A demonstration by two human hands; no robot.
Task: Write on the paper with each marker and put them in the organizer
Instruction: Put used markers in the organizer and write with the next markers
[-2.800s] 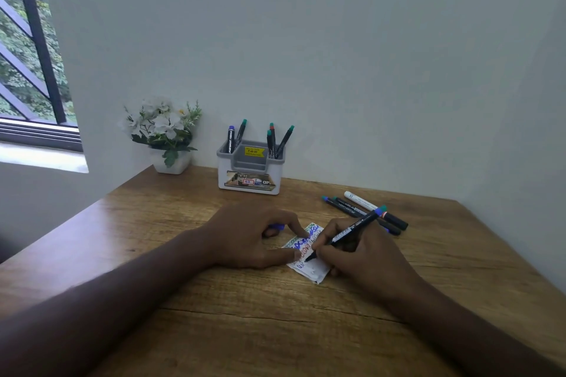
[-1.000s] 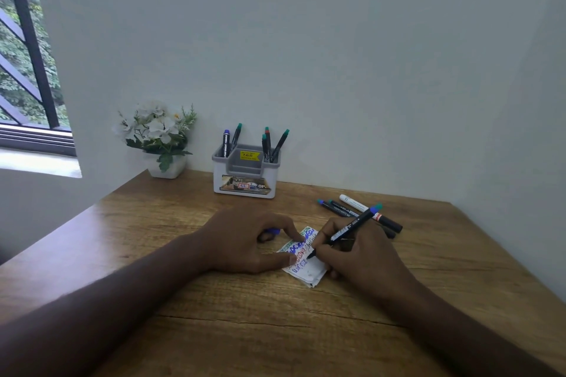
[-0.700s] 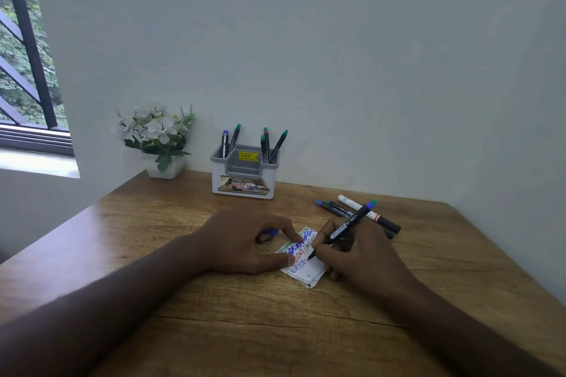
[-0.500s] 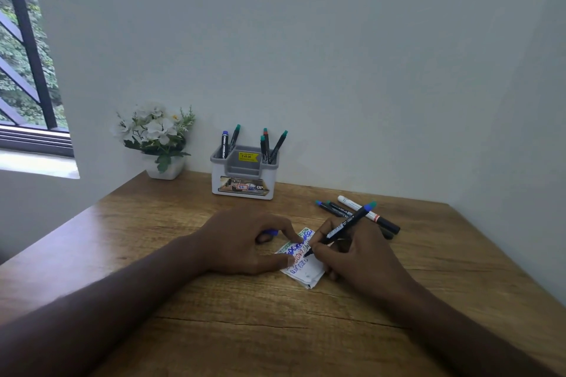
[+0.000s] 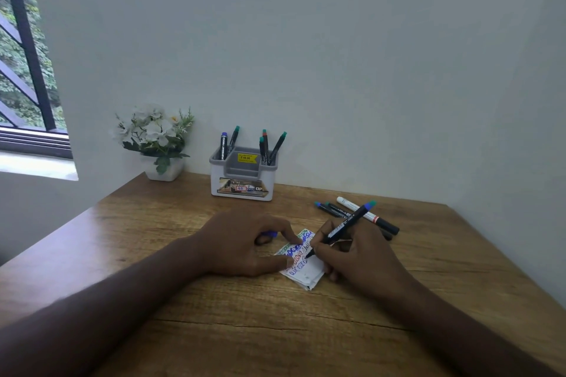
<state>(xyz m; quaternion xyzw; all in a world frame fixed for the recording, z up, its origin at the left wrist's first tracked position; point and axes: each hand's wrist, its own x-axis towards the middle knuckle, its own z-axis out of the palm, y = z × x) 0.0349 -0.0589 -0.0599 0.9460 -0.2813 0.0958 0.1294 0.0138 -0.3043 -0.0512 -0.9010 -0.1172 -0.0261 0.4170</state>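
A small white paper [image 5: 307, 271] with coloured scribbles lies on the wooden table [image 5: 214, 309]. My right hand [image 5: 361, 257] grips a black marker [image 5: 343, 226] with a blue end, its tip on the paper. My left hand [image 5: 245, 242] presses the paper's left edge with thumb and forefinger and curls round a blue cap [image 5: 271, 234]. The grey and white organizer [image 5: 243, 174] stands by the wall with several markers upright in it. More markers [image 5: 361, 216] lie loose on the table behind my right hand.
A white pot of white flowers [image 5: 156, 141] stands left of the organizer against the wall. A barred window [image 5: 24, 70] is at the far left. The table's right side meets a side wall.
The marker tip has moved a little up and along the paper while writing. My left hand stays put on the paper. The camera has shifted slightly.
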